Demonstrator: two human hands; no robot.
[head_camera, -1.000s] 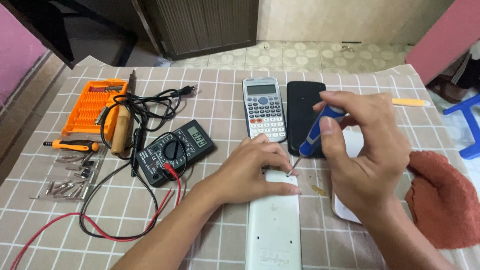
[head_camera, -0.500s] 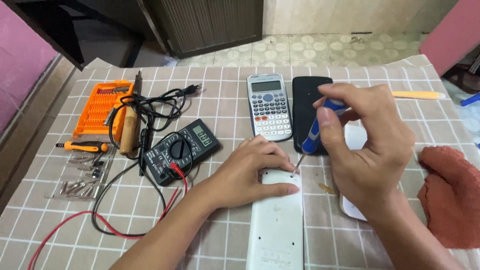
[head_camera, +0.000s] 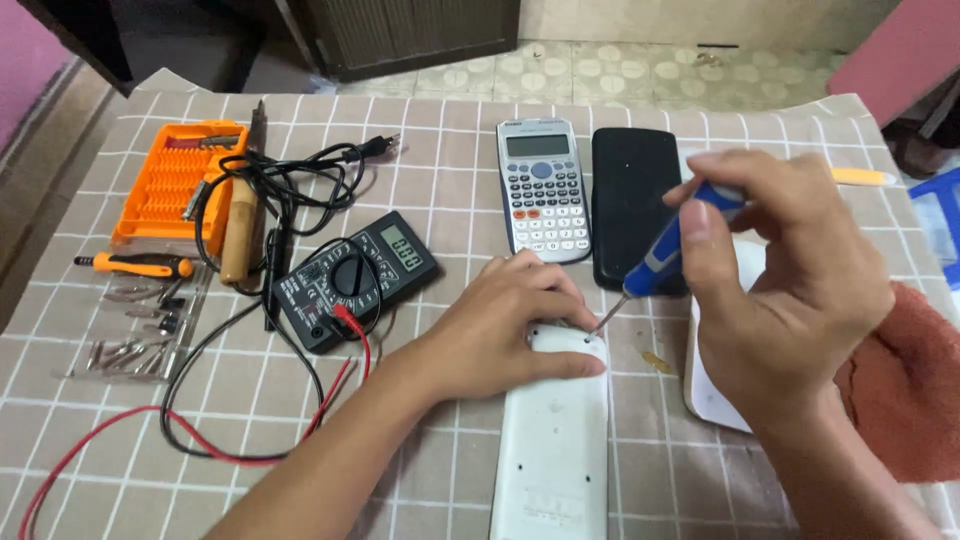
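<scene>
White remote casing (head_camera: 553, 440) lies face-down at 6 o'clock on the checked desk (head_camera: 450, 140), long axis running toward the viewer. Left hand (head_camera: 510, 325) presses flat on its top end, fingers (head_camera: 560, 362) spread and laid over the casing, not wrapped around it. Right hand (head_camera: 790, 270) has its fingers closed around the blue screwdriver (head_camera: 665, 255), held tilted, tip touching the casing's top right corner near a screw hole. Versus half a second ago: same grip and same tip spot, left hand unchanged; only the view shifted slightly. At 12 o'clock from the casing, a grey calculator (head_camera: 543, 187) with a black flat case (head_camera: 637, 205) just beside it on the right. A white cover piece (head_camera: 712, 390) sits at 3 o'clock, partly hidden by the right hand, with a reddish cloth (head_camera: 910, 385) beyond it. At 10 o'clock, a black multimeter (head_camera: 355, 280) with red and black leads (head_camera: 200, 440); farther out, a wooden-handled soldering iron (head_camera: 240, 225), orange bit case (head_camera: 178, 185), small orange screwdriver (head_camera: 135, 265) and loose bits (head_camera: 130, 325).
</scene>
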